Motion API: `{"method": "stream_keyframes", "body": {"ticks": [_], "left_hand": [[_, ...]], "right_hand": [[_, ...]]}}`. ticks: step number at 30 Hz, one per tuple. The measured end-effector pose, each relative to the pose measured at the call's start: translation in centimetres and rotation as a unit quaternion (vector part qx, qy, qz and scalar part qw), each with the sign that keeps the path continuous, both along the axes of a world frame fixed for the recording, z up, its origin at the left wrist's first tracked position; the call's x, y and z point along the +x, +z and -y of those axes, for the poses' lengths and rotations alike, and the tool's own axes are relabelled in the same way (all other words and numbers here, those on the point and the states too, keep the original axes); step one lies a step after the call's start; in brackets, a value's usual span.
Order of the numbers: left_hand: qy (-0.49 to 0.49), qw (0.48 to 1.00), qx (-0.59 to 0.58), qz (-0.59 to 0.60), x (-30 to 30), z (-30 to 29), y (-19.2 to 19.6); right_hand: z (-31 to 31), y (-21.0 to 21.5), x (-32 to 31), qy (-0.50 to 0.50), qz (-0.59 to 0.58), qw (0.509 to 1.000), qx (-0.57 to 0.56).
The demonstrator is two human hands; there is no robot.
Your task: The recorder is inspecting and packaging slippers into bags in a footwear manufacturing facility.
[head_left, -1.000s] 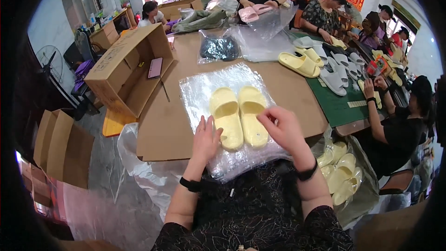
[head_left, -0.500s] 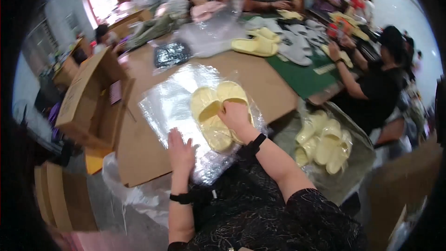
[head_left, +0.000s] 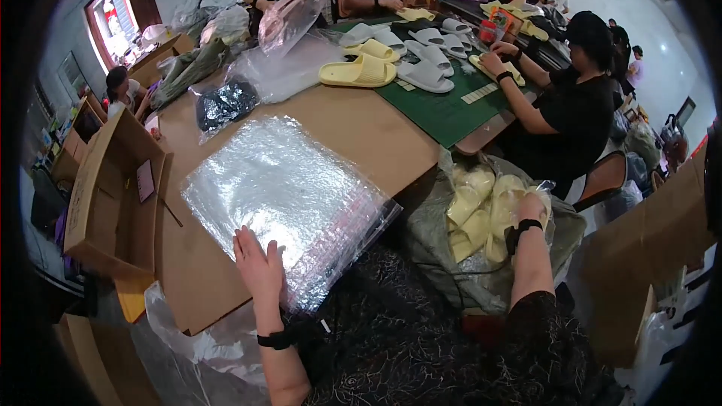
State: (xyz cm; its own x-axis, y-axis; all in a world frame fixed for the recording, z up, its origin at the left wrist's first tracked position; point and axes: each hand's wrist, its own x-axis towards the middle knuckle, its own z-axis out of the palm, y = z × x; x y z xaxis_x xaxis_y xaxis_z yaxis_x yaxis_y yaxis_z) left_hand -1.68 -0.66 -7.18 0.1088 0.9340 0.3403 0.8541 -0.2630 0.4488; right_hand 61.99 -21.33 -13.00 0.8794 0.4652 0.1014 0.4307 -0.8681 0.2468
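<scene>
My left hand (head_left: pixel 259 265) rests with outstretched fingers on the lower left edge of a stack of clear plastic bags (head_left: pixel 271 173) on the cardboard-topped table. Over to the right, my right hand (head_left: pixel 533 208) is down at a sack and closed on a pair of pale yellow slippers (head_left: pixel 505 197); its fingertips are partly hidden in the slipper opening. Against that pair, on its left, lie more yellow slippers (head_left: pixel 468 207) in clear wrapping. All of them sit inside the mouth of the grey-green sack (head_left: pixel 436 259).
An open cardboard box (head_left: pixel 113 203) stands at the left. A bagged dark item (head_left: pixel 226 103), yellow slippers (head_left: pixel 359 71) and grey slippers (head_left: pixel 427 71) lie further back, some on a green mat (head_left: pixel 436 116). Co-workers sit or stand around the table's far and right sides.
My right hand has carried the yellow slippers from the plastic bags rightward to the sack. My left hand stays on the bags. The view has shifted right.
</scene>
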Motion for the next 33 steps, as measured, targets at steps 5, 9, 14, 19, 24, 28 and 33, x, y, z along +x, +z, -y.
{"method": "stream_keyframes", "body": {"ticks": [5, 9, 14, 19, 24, 28, 33], "left_hand": [[0.004, 1.0, -0.004, -0.002, -0.3, -0.4, -0.8], [0.005, 1.0, -0.002, -0.014, -0.2, 0.0, -0.3], [-0.005, 1.0, 0.011, -0.019, -0.1, -0.1, -0.5], [-0.02, 1.0, 0.002, -0.022, 0.4, -0.7, -0.7], [0.005, 0.999, 0.004, -0.036, -1.1, 0.2, -1.2], [0.005, 1.0, -0.004, -0.027, -0.1, 0.2, -0.2], [0.001, 0.999, -0.01, -0.033, -0.3, -0.2, -0.7]], "right_hand": [[-3.4, -3.1, -5.5, 0.187, -0.069, 0.979, -0.031], [-2.9, -3.3, -10.0, 0.262, -0.17, 0.939, -0.141], [1.5, -10.2, -8.7, 0.186, -0.501, 0.785, -0.314], [7.6, -22.3, -8.6, 0.11, -0.722, 0.619, -0.291], [-1.9, -0.2, -18.1, 0.072, -0.645, 0.706, -0.282], [-7.7, 8.5, -15.8, 0.356, -0.261, 0.872, -0.21], [-7.8, 6.4, -12.5, 0.401, -0.08, 0.909, -0.083]]}}
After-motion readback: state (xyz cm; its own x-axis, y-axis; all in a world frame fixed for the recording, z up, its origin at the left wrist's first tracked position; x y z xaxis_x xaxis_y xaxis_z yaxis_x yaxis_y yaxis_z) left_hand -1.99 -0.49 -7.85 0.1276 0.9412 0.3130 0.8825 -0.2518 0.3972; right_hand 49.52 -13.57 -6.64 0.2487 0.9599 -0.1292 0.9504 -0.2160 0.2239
